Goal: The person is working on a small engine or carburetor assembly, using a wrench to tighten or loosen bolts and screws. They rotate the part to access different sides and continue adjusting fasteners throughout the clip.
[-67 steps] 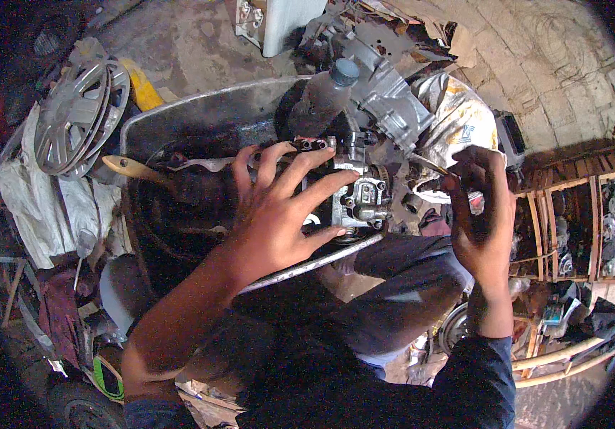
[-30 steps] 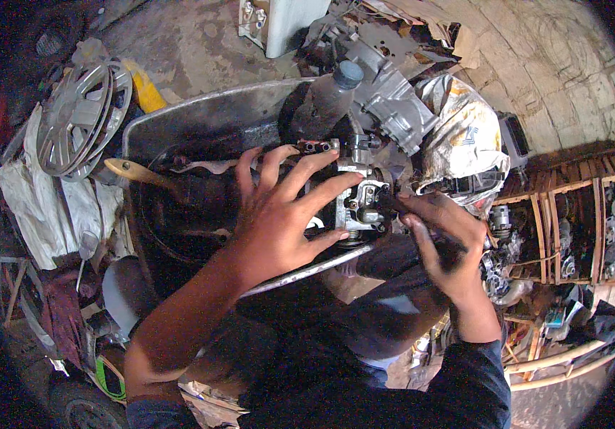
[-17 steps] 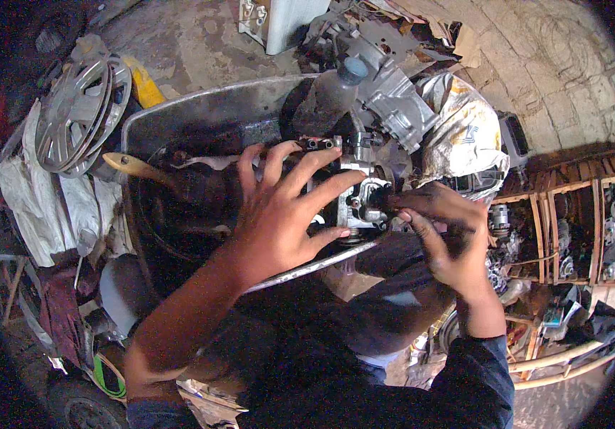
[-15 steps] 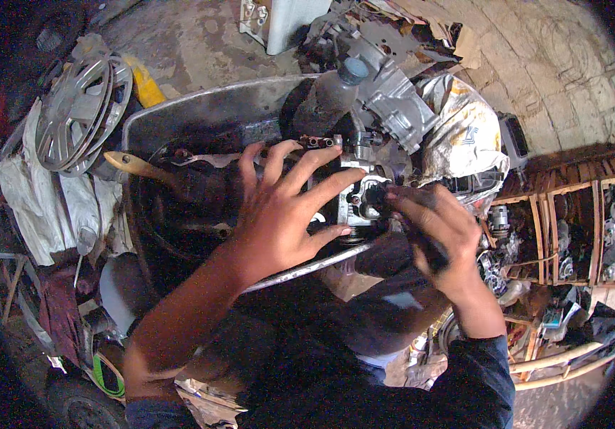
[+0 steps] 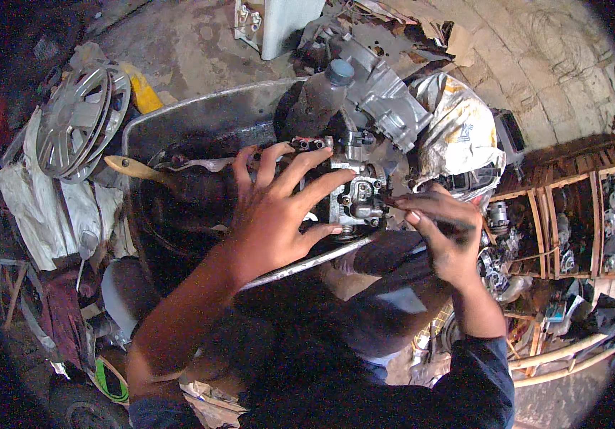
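Note:
A small engine's metal cylinder head (image 5: 357, 199) sits at the right end of a dark, oily tub (image 5: 211, 98). My left hand (image 5: 268, 211) spans it with spread, bent fingers, the fingertips along its far side and the thumb at its near edge. Just right of the metal, my right hand (image 5: 450, 239) is closed in a pinch, its fingers blackened. Whatever it pinches is too dark and small to make out. Inside the tub, left of my left hand, leans a brush with a pale wooden handle (image 5: 134, 169).
A bottle with a blue cap (image 5: 339, 71) stands beyond the cylinder head, beside a grey engine casing (image 5: 393, 107). A white sack (image 5: 461, 121) lies to the right. Farther right, a wooden rack (image 5: 597, 222) holds metal parts. Wheel covers (image 5: 71, 132) are stacked on the left.
My right hand has drawn back slightly right and down, uncovering the cylinder head's right side. My left hand keeps its place on the metal. The view has shifted a little.

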`<action>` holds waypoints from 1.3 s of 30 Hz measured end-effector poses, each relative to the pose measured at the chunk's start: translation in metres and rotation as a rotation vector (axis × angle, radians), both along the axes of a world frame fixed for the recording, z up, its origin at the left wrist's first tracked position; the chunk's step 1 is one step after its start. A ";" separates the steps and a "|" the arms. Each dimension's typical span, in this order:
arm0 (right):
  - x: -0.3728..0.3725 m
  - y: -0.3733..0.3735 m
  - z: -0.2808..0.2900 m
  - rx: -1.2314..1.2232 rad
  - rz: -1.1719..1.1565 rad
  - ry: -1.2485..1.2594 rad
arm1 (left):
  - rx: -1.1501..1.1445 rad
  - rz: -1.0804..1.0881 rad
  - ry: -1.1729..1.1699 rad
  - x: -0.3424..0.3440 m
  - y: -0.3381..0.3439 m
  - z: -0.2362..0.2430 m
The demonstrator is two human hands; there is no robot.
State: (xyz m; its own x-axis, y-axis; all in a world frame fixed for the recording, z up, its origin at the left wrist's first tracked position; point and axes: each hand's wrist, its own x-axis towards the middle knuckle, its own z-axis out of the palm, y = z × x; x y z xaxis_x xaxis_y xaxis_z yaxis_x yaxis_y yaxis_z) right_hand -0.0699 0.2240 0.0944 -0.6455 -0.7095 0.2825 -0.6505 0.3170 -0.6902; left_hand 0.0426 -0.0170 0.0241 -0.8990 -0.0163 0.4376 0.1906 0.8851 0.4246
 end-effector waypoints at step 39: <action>0.021 -0.005 -0.007 0.022 0.022 0.370 | 0.017 -0.020 -0.012 0.005 0.003 0.001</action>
State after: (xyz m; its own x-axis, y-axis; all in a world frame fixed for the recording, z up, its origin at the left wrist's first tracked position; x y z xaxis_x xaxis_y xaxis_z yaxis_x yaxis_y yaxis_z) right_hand -0.0485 0.2186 0.0870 -0.4875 -0.7304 0.4783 -0.8613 0.3126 -0.4005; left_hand 0.0476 -0.0138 0.0251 -0.9046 -0.0058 0.4262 0.2027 0.8737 0.4422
